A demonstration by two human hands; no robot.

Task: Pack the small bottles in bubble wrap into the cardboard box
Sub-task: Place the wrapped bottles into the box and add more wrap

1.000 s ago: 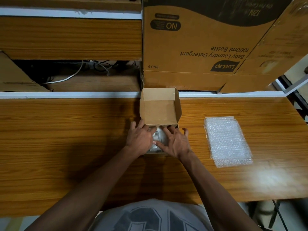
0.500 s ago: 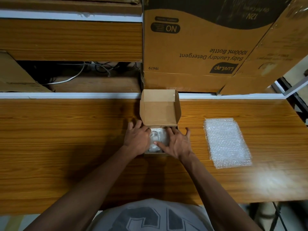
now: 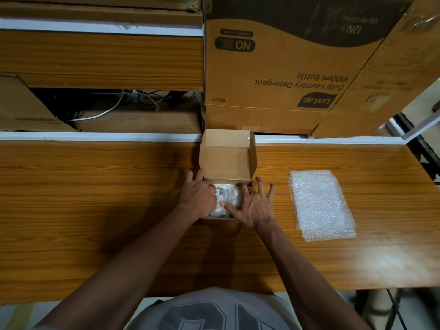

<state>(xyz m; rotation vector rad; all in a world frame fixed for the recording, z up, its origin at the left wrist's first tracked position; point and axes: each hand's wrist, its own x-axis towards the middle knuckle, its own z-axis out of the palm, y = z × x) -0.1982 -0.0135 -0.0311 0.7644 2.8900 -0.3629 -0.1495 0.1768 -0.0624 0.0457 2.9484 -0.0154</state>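
Cardboard box (image 3: 227,160): small, open, at the back edge of the desk (image 3: 95,210) near its middle; its lid stands up toward the large printed cartons (image 3: 273,67) behind; only the near wall and a strip of the inside show between the hands.

Wrapped bottles (image 3: 226,198): already down inside the box; a pale, crinkled bundle of bubble wrap with a small printed label showing; how many bottles it holds cannot be told.

Left hand (image 3: 198,195): lies over the left side of the box; fingers reach forward along the left wall toward the lid hinge; the thumb side covers the bundle; whether it presses or only rests there cannot be told; nothing is pinched.

Right hand (image 3: 254,206): fingers straight and spread wide; the thumb lies across the wrap, the outer fingers splay past the right wall over the desk; it holds nothing.

Change: over the last second the right hand has opened and fanned outward to the right, where earlier its fingers lay closer in over the bundle; the left hand has hardly shifted; the box and bundle have stayed put.

Meaning: the bundle looks seated, so tucking seems about finished; closing the lid is likely next.

Spare bubble wrap (image 3: 320,203): flat sheets on the right part of the desk, well apart from the box, untouched.
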